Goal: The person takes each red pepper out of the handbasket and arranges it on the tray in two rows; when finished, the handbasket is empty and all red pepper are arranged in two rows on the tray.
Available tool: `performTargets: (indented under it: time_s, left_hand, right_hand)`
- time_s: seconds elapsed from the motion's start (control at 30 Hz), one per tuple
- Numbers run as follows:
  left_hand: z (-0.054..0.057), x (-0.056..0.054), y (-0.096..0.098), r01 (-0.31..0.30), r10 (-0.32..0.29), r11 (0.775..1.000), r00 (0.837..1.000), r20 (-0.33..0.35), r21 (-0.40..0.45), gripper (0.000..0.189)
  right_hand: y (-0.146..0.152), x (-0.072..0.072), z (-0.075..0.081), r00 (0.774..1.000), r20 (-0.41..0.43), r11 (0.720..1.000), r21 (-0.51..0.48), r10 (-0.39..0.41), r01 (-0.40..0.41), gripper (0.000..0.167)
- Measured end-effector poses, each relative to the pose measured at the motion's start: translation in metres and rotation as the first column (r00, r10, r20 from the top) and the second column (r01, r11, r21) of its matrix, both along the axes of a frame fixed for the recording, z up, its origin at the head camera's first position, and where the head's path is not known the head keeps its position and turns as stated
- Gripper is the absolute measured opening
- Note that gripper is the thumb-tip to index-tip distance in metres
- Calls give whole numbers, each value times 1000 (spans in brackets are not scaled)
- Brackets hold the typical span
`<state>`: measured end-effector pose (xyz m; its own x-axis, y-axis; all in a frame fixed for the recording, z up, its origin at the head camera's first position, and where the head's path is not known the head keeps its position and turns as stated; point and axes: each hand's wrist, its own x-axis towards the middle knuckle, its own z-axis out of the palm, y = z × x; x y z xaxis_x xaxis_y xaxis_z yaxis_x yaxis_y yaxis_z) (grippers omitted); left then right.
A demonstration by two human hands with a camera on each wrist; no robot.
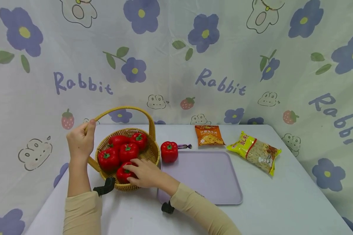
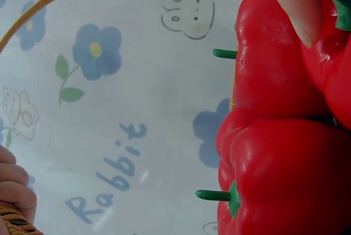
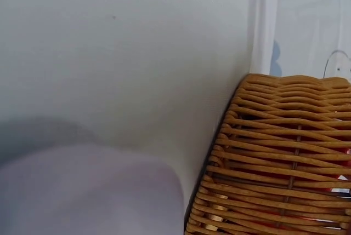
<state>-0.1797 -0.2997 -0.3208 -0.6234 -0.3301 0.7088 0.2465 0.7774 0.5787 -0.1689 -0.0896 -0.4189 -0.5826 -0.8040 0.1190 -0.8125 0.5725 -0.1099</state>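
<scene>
A yellow wicker basket (image 1: 156, 148) stands on the left of the table in the head view, tipped a little, with several red bell peppers (image 1: 128, 151) inside. My left hand (image 1: 80, 140) grips its arched handle (image 1: 129, 107) on the left side. Reaching in over the near rim, my right hand (image 1: 147, 175) holds the front bell pepper (image 1: 122, 176), fingers and thumb around its top. In the left wrist view, a finger of that hand (image 2: 296, 7) overlaps the peppers. The right wrist view shows only the basket's woven wall (image 3: 274, 158), hiding most of the peppers.
Right of the basket, another red bell pepper (image 1: 169, 152) stands at the corner of a lilac tray (image 1: 206, 176). Behind the tray lie a purple-wrapped candy (image 1: 184, 146) and an orange snack packet (image 1: 209, 135). A yellow bag (image 1: 254, 151) lies farther right. A printed curtain hangs behind.
</scene>
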Motion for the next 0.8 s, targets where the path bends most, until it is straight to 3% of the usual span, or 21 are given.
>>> performTargets:
  time_s: [0.23, 0.8]
  left_hand:
    - [-1, 1, 0, 2, -2, 1000, 1000, -2, 4, 56]
    - [-2, 0, 0, -15, 15, 1000, 999, -35, -8, 57]
  right_hand:
    - [0, 0, 2, 999, 13, 999, -2, 42, -42, 42]
    - [-6, 0, 0, 998, 23, 998, -17, 55, -54, 43]
